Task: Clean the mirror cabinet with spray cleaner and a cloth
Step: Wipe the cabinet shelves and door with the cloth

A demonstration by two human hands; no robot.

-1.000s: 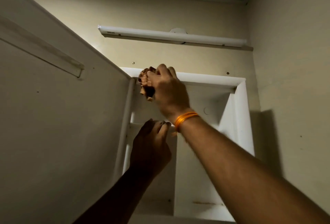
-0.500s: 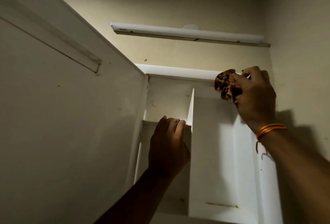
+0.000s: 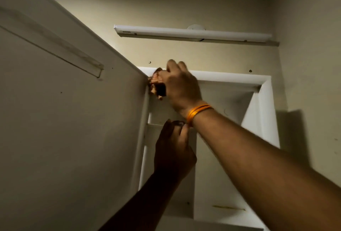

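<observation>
**Cloth pressed into cabinet's top corner**

Right hand (image 3: pixel 181 87) gripped a crumpled brown cloth (image 3: pixel 156 85), half hidden behind its curled fingers, at the open white wall cabinet's (image 3: pixel 230 78) upper left corner. Left hand (image 3: pixel 173 149) hooked over a white shelf (image 3: pixel 154 126), its fingertips behind the right wrist. The white tube lamp's (image 3: pixel 221 35) label was too blurred to read.

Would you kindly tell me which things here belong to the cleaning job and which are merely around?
In the job: cloth, gripped by the right hand at the cabinet's top left corner; open door; left hand, holding a shelf.
Just there: light above the cabinet; wristband.
</observation>
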